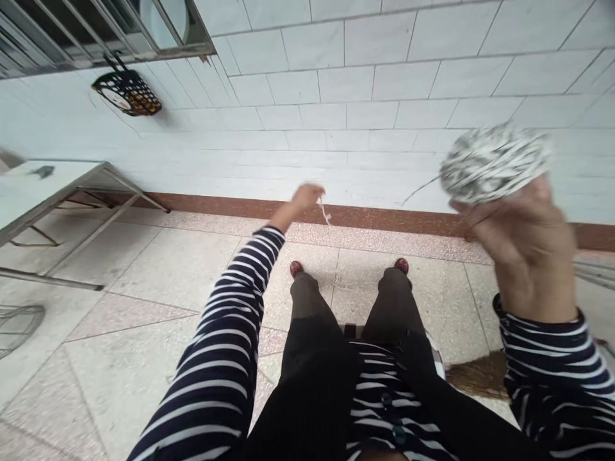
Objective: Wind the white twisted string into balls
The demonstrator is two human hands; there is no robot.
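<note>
My right hand (533,237), raised at the right, grips a ball of white and grey yarn (497,160) from below; both are blurred. A thin loose strand (421,187) sticks out from the ball toward the left. Lower and further off, my left hand (306,196) is closed, its fingertips pinching a short piece of white yarn (325,211) that dangles beneath them. Whether this piece joins the ball, I cannot make out.
A white tiled wall (307,115) stands in front, with a barred window at upper left. From it hangs a dotted bag (132,93). A metal-legged table (62,186) is at left, near a wire basket (19,326). Straw bristles (475,374) lie by my right side.
</note>
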